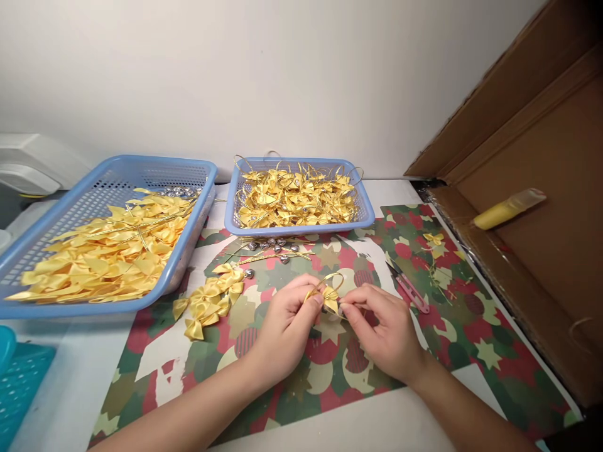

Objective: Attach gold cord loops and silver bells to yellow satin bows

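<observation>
Bench (339,430) overlaid with patterned sheet (522,380), backed by white wall (264,75). Just above the sheet, a yellow satin bow (331,301) with looped gold cord (335,274) is pinched by the left hand (285,329); a strand is nipped by the right hand (386,333). Loose bows (211,298) and silver bells (281,242) are spread nearby; pink-handled snips (414,293) are laid rightward. More bows (296,198) are heaped in blue baskets (108,306).

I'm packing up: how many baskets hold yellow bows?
2: the larger basket at left, the smaller basket at back centre. The cut-off teal basket could hide some.
</observation>
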Demonstrator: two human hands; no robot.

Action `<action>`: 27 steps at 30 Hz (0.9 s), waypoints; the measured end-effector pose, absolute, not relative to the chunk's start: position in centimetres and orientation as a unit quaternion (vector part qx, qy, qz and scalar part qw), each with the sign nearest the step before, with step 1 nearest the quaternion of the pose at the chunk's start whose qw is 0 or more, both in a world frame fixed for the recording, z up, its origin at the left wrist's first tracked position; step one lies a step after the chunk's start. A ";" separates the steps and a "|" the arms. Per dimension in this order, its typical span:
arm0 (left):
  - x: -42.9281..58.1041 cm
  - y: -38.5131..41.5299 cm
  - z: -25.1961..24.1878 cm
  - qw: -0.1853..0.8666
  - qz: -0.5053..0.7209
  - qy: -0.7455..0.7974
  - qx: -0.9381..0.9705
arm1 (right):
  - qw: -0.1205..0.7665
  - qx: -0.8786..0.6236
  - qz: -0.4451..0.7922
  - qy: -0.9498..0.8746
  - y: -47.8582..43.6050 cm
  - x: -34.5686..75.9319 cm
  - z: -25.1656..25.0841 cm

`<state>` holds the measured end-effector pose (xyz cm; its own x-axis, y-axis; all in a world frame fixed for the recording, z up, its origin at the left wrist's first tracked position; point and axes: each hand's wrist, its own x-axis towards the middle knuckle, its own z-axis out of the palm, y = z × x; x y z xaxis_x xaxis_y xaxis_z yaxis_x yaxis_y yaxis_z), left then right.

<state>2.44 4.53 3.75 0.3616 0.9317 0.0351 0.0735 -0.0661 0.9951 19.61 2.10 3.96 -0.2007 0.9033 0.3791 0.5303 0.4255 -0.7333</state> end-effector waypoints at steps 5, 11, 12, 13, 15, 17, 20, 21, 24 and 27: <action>2.5 4.5 3.7 0.559 0.393 0.398 0.612 | 0.416 -0.495 0.247 -0.722 1.9 19.2 3.7; 2.4 4.3 3.6 0.561 0.394 0.398 0.610 | 0.423 -0.500 0.256 -0.711 1.8 19.0 3.6; 2.4 4.3 3.6 0.567 0.392 0.397 0.606 | 0.425 -0.499 0.260 -0.710 1.8 19.1 3.6; 2.4 4.4 3.5 0.576 0.390 0.396 0.599 | 0.425 -0.496 0.265 -0.709 1.8 19.1 3.6; 2.4 4.4 3.5 0.601 0.381 0.394 0.582 | 0.424 -0.494 0.277 -0.707 1.8 19.2 3.6; 2.4 4.5 3.5 0.626 0.373 0.392 0.561 | 0.422 -0.492 0.292 -0.703 1.8 19.3 3.5; 2.6 4.6 3.5 0.653 0.362 0.403 0.530 | 0.420 -0.491 0.319 -0.693 1.9 19.3 3.4; 2.6 4.6 3.6 0.658 0.357 0.410 0.522 | 0.421 -0.490 0.327 -0.690 1.9 19.3 3.4; 2.7 4.5 3.8 0.663 0.344 0.425 0.511 | 0.420 -0.491 0.349 -0.679 1.8 19.3 3.3; 2.7 4.5 3.8 0.662 0.348 0.431 0.504 | 0.418 -0.497 0.369 -0.665 1.7 19.1 3.3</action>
